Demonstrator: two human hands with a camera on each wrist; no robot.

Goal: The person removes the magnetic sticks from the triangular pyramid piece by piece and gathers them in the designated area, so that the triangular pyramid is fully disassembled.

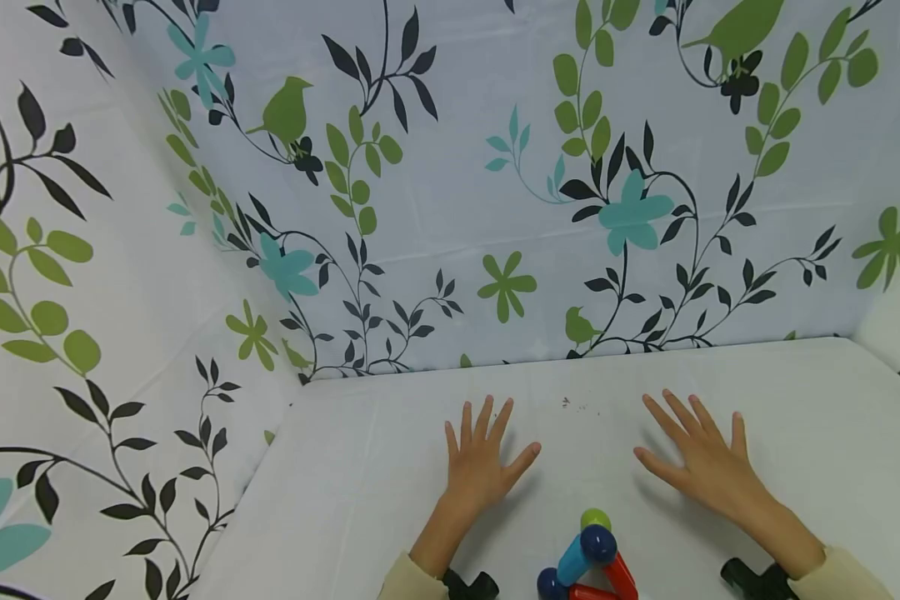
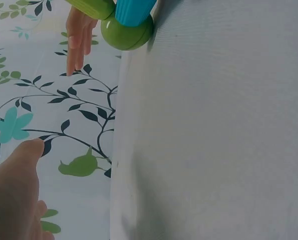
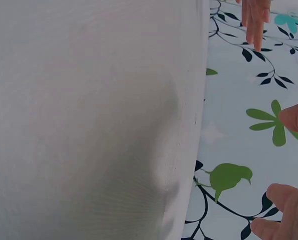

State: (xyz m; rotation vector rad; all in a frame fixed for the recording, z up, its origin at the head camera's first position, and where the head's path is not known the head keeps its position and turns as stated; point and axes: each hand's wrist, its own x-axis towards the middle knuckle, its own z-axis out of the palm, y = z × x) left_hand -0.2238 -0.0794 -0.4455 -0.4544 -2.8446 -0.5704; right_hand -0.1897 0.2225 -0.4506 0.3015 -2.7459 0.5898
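Observation:
My left hand [image 1: 480,467] hovers over the white table with its fingers spread and nothing in it. On the other side, my right hand [image 1: 708,462] is spread out too, palm down and holding nothing. Between the forearms, at the bottom of the head view, stands a toy structure of balls and rods [image 1: 598,545]. Dark blue balls, a lime green ball [image 1: 596,518], a light blue rod [image 1: 573,561] and red rods [image 1: 621,575] show in it; its lower part is cut off. In the left wrist view a green ball [image 2: 127,33] of it appears at the top.
The white table [image 1: 390,450] reaches back to a hanging cloth [image 1: 450,208] printed with leaves, birds and flowers. More of this cloth covers the left side. Small dark reddish marks [image 1: 566,402] lie near the table's far edge. Black wrist camera mounts [image 1: 757,577] sit under the wrists.

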